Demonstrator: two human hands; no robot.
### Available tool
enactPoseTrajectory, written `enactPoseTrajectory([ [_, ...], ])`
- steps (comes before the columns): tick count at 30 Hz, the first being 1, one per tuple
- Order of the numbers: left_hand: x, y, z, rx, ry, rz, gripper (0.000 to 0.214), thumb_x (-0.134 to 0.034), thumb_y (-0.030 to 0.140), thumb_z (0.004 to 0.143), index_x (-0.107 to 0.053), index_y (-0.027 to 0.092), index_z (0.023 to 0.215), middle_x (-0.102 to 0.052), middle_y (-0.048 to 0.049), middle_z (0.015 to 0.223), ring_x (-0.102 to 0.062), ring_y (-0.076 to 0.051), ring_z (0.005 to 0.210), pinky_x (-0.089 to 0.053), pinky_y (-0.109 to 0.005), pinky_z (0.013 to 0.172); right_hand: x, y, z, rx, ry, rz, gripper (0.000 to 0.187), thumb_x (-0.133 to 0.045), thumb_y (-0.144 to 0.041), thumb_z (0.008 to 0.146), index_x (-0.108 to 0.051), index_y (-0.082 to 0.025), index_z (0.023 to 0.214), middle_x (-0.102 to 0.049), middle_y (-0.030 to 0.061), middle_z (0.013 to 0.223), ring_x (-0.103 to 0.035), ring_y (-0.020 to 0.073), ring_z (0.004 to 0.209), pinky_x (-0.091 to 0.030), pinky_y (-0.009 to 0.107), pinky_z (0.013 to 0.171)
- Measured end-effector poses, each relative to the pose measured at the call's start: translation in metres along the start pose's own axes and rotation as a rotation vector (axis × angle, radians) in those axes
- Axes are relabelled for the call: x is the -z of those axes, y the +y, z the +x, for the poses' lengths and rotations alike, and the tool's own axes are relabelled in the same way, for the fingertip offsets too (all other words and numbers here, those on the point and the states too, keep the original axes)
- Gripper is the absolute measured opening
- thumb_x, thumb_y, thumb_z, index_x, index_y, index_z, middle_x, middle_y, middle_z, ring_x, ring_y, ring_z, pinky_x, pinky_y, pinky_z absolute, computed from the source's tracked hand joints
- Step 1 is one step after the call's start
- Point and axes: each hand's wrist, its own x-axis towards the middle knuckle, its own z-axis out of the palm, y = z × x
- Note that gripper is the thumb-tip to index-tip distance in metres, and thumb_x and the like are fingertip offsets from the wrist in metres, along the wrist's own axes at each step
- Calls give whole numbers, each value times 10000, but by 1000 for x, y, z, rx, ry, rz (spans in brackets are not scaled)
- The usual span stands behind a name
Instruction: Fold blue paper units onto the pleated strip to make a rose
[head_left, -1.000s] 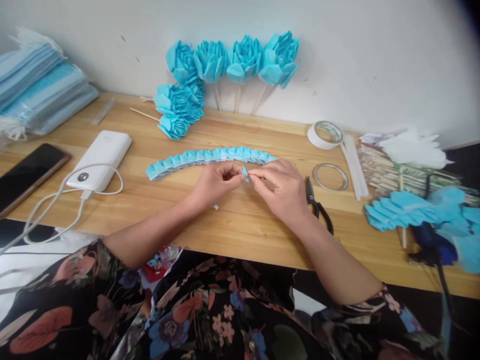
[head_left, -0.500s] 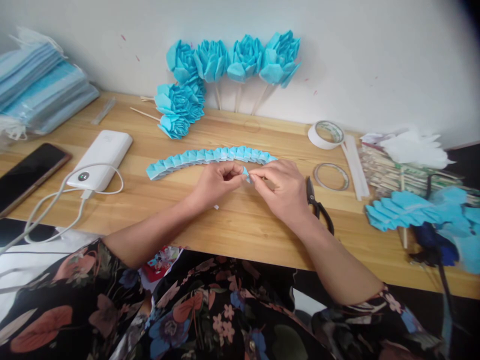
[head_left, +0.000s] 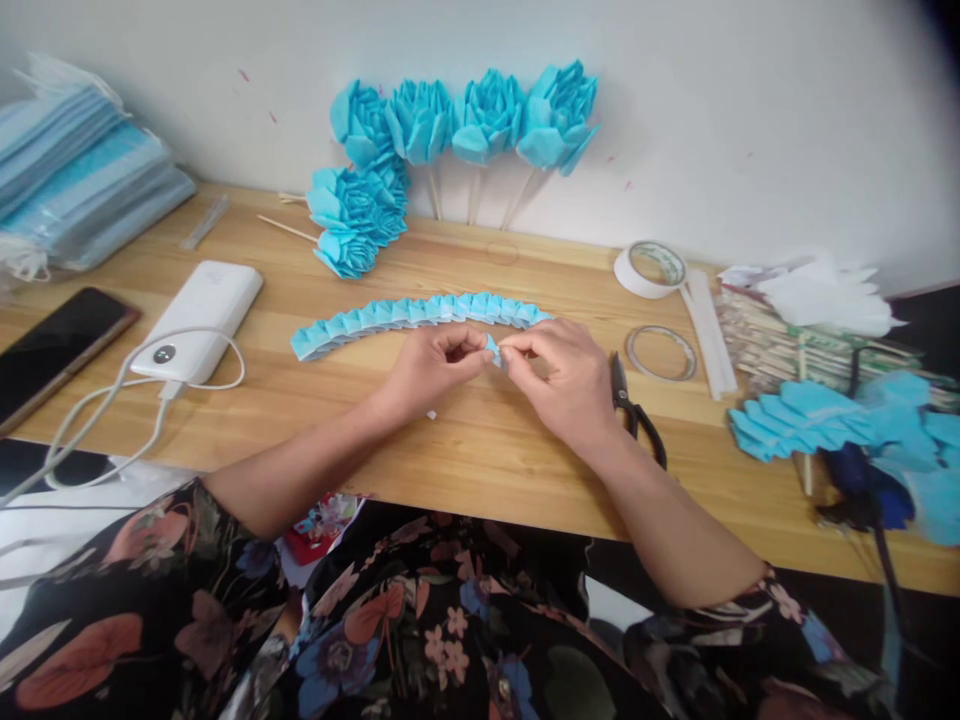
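Observation:
Between my fingertips is a small light-blue folded piece (head_left: 494,350), mostly covered by the fingers. My left hand (head_left: 439,365) pinches its left side with thumb and forefinger. On its right side, my right hand (head_left: 562,375) pinches it too. Just beyond both hands, a curved row of overlapping light-blue folded pieces (head_left: 375,318) lies on the wooden table (head_left: 465,450); its right end reaches behind my right hand. Black-handled scissors (head_left: 637,415) lie beside my right wrist, partly hidden by it. A tiny white scrap (head_left: 431,414) rests below my left hand.
Blue flowers on sticks (head_left: 487,115) lean on the wall, others lying at their left. Left are a power bank (head_left: 199,315) with cable, a phone (head_left: 56,350) and packed face masks (head_left: 82,170). Right are tape rolls (head_left: 649,268), a stick bundle (head_left: 757,335) and pleated blue material (head_left: 802,420).
Both hands keep pinching the small blue piece in nearly the same pose. The whole view has shifted very slightly; nothing else has visibly moved.

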Motion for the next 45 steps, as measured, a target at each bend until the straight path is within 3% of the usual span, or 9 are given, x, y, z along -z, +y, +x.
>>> enactPoseTrajectory([
  [11,0,4,0,60,12,-57,155,-630,295,825,-621,165,740,-582,15,666,-467,-93,603,-385,-240,591,0,0,0,-44,17,110,137,-641,-158,886,-733,-235,818,-723,1,760,-643,174,752,-478,348,752],
  [20,0,11,-3,69,-18,-135,193,-616,346,835,-606,165,770,-563,13,711,-470,-106,662,-392,-244,646,0,0,0,53,69,-55,170,-622,-190,906,-715,-236,771,-724,5,734,-639,180,738,-463,353,756],
  [26,4,15,-4,24,-41,-75,348,-550,413,910,-566,164,668,-498,18,653,-435,-112,656,-373,-251,657,1,0,1,111,106,-116,168,-624,-184,905,-715,-231,772,-729,8,730,-642,182,731,-450,354,739],
  [35,1,9,-1,15,28,-83,183,-644,315,804,-676,160,713,-656,4,708,-527,-111,676,-431,-251,700,-1,-1,1,134,124,-109,168,-616,-178,908,-718,-236,789,-738,2,739,-657,178,729,-461,355,742],
  [41,2,7,0,7,63,-80,195,-638,318,808,-685,160,703,-624,12,658,-481,-97,619,-391,-241,626,3,-5,1,62,146,-58,144,-598,-176,909,-721,-241,870,-755,15,816,-666,188,768,-471,367,764],
  [45,1,8,0,17,86,-92,190,-640,327,810,-694,159,739,-640,2,690,-503,-105,646,-403,-242,638,2,-5,1,97,134,-77,117,-615,-170,886,-674,-231,805,-739,8,766,-658,193,750,-466,371,765],
])
